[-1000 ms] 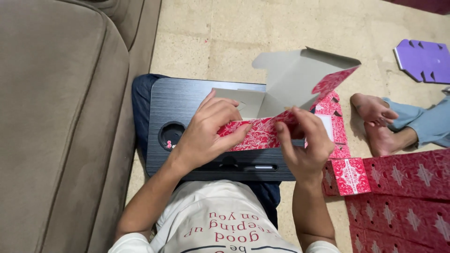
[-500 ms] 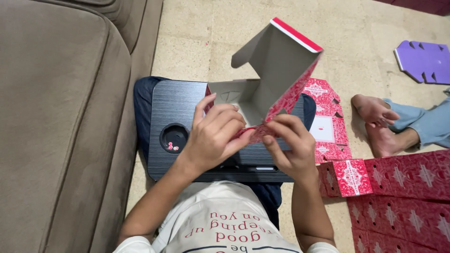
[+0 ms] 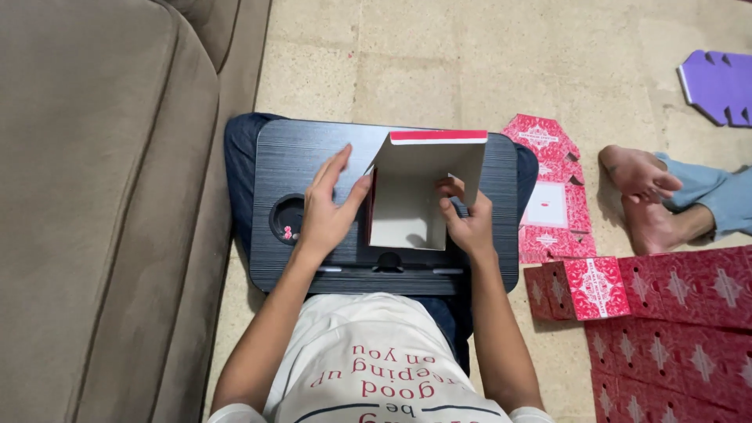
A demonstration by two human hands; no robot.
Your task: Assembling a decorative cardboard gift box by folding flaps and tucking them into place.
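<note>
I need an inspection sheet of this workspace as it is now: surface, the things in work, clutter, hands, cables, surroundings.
Surface: black lap desk across the person's legs, with a round cup hole at its left.
Things in work: red and white cardboard box, partly folded, standing open on the desk, lid flap up.
Clutter: flat red box blank on the floor to the right; folded red boxes in a group nearer.
Hands: left hand flat against the box's left wall; right hand grips its right wall.
Cables: nothing seen.
Surroundings: brown sofa to the left, beige tiled floor, purple sheet, another person's bare feet.
</note>
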